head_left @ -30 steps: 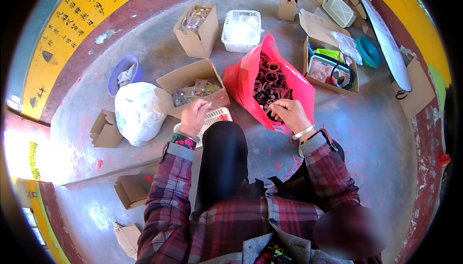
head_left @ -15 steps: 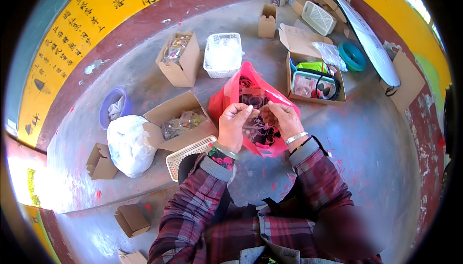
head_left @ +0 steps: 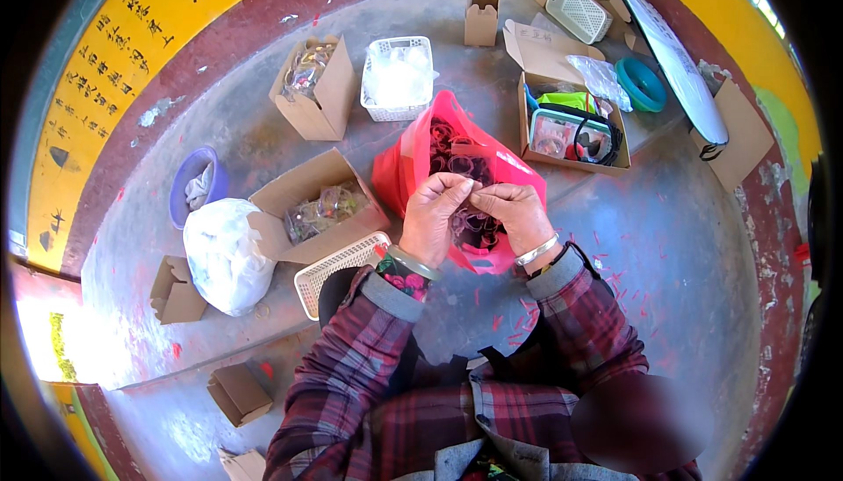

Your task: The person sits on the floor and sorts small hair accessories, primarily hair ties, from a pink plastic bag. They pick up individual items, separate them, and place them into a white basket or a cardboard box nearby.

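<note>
An open red plastic bag (head_left: 399, 165) stands on the floor in front of me, full of dark, ring-shaped pieces (head_left: 442, 144). Above its mouth, my left hand (head_left: 429, 222) and my right hand (head_left: 523, 217) meet at the fingertips. Both are closed in a pinch, thumb against forefinger. Whatever lies between the fingertips is too small to make out. A bangle circles each wrist. Left of the bag, an open cardboard box (head_left: 365, 214) holds small clear packets (head_left: 327, 213). A cream plastic basket (head_left: 309, 288) sits by my left forearm.
Beyond the bag are a tall carton (head_left: 332, 103) and a white basket (head_left: 397, 113) with white plastic inside. An open box (head_left: 575, 163) of supplies lies at far right, near a teal basin (head_left: 639, 86). At left are a stuffed white bag (head_left: 230, 257) and purple basin (head_left: 180, 191).
My hands have come together, and the pinching fingertips now meet above the red bag; before, a small gap lay between them. The whole view has shifted slightly.
</note>
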